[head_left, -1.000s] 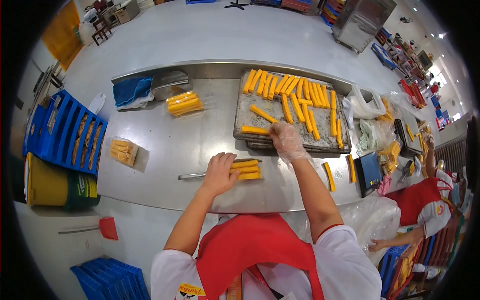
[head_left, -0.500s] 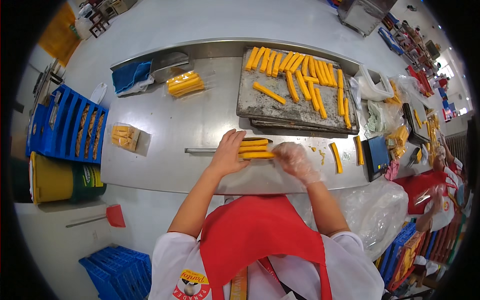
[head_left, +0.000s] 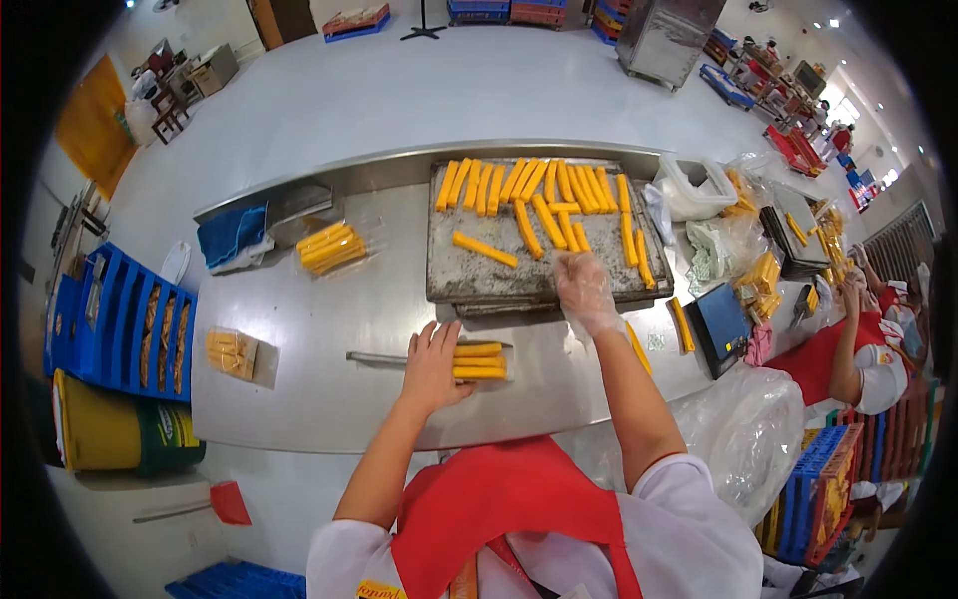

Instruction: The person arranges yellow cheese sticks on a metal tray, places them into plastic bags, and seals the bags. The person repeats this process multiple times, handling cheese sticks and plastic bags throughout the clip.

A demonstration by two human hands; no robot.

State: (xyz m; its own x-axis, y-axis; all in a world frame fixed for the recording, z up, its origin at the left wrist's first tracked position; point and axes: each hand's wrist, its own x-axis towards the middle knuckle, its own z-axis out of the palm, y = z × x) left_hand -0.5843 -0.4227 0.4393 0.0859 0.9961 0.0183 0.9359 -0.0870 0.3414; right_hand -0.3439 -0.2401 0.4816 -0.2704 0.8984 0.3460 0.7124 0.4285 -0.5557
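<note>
My bare left hand [head_left: 433,369] spans a narrow metal trough [head_left: 374,357], fingers on its far side and thumb on its near side. Several yellow bread sticks [head_left: 479,361] lie side by side at the trough's right end, just beyond that hand; what looks like clear film surrounds them. My right hand [head_left: 587,292], in a clear plastic glove, is at the near edge of a worn baking tray [head_left: 469,285]. Its curled fingers close over the near ends of two yellow sticks [head_left: 575,234]; the fingertips are partly hidden. More sticks [head_left: 529,185] lie across the tray's far half.
Bagged sticks [head_left: 331,250] and a second pack [head_left: 232,353] lie on the left of the steel table [head_left: 289,399]. Loose sticks [head_left: 683,325], a dark blue box [head_left: 718,324] and a white tub [head_left: 694,190] are at right. Co-workers stand at far right.
My right hand has left the trough's right end and moved away from me to the tray's sticks. The left hand stays on the trough. The whole view has shifted.
</note>
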